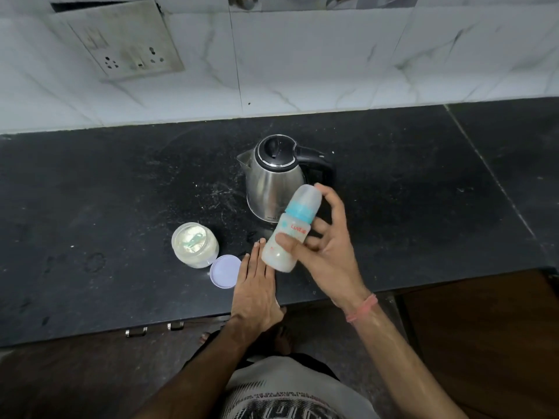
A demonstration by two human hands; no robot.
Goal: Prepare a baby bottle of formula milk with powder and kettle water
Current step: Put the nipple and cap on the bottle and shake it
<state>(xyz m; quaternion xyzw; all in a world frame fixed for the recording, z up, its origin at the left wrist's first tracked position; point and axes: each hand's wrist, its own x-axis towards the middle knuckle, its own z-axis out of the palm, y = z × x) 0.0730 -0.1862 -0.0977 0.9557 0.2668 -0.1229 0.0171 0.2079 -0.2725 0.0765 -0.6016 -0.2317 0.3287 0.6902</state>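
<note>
The black counter (121,192) runs across the scene, with white marbled wall tiles (302,62) behind it on the far side and a metal socket plate (121,40) on the wall at far left. Brown cabinet fronts with two small metal handles (136,331) sit below the near edge.

A steel kettle (272,182) stands upright near the middle of the counter, black lid shut, spout to the left and handle to the right.

The right hand (326,252) holds the bottle (292,228) above the counter, just near and right of the kettle. Its grip is a pinch: the thumb presses the front of the bottle and the fingers curl round the back. The bottle is tilted, cap end far and to the right, with a clear cap, a teal collar and white milk inside. A pink band (363,308) circles that wrist.

The left hand (257,285) lies flat on the counter, fingers straight and together, just left of the bottle's base.

An open jar (195,248) of pale powder stands left of the hands, a scoop lying in it. Its lilac lid (225,271) lies on the counter between the jar and the left hand, beside both.
</note>
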